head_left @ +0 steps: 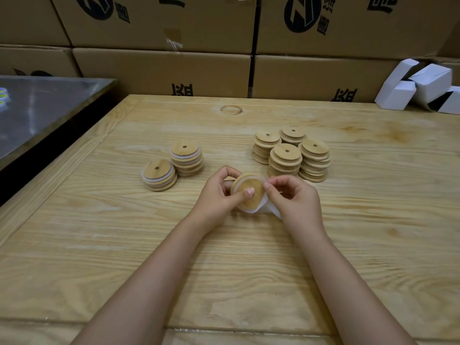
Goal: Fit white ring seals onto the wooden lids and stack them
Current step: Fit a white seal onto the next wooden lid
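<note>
Head: lid (pixel 249 186) and seal (pixel 245 209) between 2 hands (pixel 216 193) (pixel 295 198)

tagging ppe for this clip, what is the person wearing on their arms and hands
Nothing shows: the left hand and right hand are ungloved, with no rings, watch or bracelet. Both forearms are uncovered to the frame's lower edge, no sleeve in view. Visible nails are short.
</note>
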A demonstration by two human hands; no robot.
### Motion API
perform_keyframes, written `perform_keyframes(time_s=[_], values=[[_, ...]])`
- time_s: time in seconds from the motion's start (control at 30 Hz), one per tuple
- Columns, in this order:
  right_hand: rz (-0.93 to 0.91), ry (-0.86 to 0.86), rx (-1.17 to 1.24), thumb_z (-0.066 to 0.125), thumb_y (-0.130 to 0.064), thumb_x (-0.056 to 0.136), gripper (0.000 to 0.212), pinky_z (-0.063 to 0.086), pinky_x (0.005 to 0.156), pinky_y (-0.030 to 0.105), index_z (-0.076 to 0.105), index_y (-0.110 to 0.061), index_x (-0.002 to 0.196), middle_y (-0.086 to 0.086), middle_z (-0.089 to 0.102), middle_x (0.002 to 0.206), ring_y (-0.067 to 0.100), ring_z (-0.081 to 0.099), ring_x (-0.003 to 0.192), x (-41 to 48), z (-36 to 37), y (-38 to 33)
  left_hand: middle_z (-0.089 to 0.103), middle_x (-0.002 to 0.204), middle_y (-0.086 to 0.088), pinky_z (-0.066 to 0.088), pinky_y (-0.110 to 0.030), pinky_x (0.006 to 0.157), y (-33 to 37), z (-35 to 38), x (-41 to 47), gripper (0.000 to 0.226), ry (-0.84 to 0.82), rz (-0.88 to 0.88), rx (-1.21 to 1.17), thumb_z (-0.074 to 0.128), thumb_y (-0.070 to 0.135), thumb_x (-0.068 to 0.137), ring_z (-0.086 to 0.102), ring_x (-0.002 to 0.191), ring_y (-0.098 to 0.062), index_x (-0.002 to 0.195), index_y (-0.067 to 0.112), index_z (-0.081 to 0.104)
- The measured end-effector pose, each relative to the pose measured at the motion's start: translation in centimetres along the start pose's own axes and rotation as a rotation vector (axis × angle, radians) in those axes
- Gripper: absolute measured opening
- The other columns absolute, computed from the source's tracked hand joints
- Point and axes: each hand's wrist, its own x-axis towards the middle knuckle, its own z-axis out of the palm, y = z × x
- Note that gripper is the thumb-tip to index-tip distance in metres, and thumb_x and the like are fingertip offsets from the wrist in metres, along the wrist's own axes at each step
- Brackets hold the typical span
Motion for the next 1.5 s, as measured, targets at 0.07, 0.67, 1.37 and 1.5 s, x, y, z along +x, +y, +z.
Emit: perform_keyframes(time_s=[0.07, 0.67, 1.37, 1.5], values=[[-0.092, 0.044, -0.149, 0.072, -0.016, 0.079, 0.012, 0.044, 0.068, 0.013, 0.065, -0.026, 0.077, -0.012, 0.065, 0.075, 0.001, 0.057, 0.07, -0.3, 0.4, 0.1, 0.067, 0.069, -0.007, 0.052, -0.029, 0.058, -0.2, 0.2, 0.1, 0.03, 0.015, 0.007, -0.015, 0.065, -0.006, 0.081, 0.061, 0.059, -0.018, 0.095, 0.015, 0.047], [0.081, 0.046, 0.084, 0.073, -0.012, 0.078, 0.016, 0.046, 0.065, 0.01, 0.069, -0.022, 0.067, -0.014, 0.069, 0.067, -0.003, 0.062, 0.069, 0.6, -0.2, 0.0, 0.072, 0.079, -0.004, 0.056, -0.038, 0.065, 0.0, -0.2, 0.4, 0.038, -0.029, 0.055, -0.162, 0.057, -0.01, 0.083, 0.066, 0.077, -0.018, 0.107, 0.02, 0.059], [-0.086, 0.065, -0.226, 0.071, -0.022, 0.08, 0.015, 0.043, 0.071, 0.014, 0.06, -0.03, 0.072, -0.019, 0.062, 0.073, -0.007, 0.058, 0.073, -0.7, 1.1, 0.0, 0.069, 0.078, -0.002, 0.056, -0.028, 0.054, -0.1, 0.5, 0.3, 0.029, 0.158, 0.071, -0.157, 0.06, -0.008, 0.083, 0.066, 0.068, -0.014, 0.097, 0.016, 0.055], [0.034, 0.043, -0.093, 0.07, -0.017, 0.081, 0.017, 0.05, 0.077, 0.028, 0.063, -0.027, 0.069, -0.015, 0.065, 0.073, 0.004, 0.061, 0.075, -0.3, 0.9, -0.1, 0.07, 0.075, 0.002, 0.053, -0.025, 0.051, 0.0, 0.4, 0.5, 0.029, 0.187, 0.071, -0.165, 0.059, -0.01, 0.082, 0.065, 0.065, -0.011, 0.095, 0.016, 0.056]])
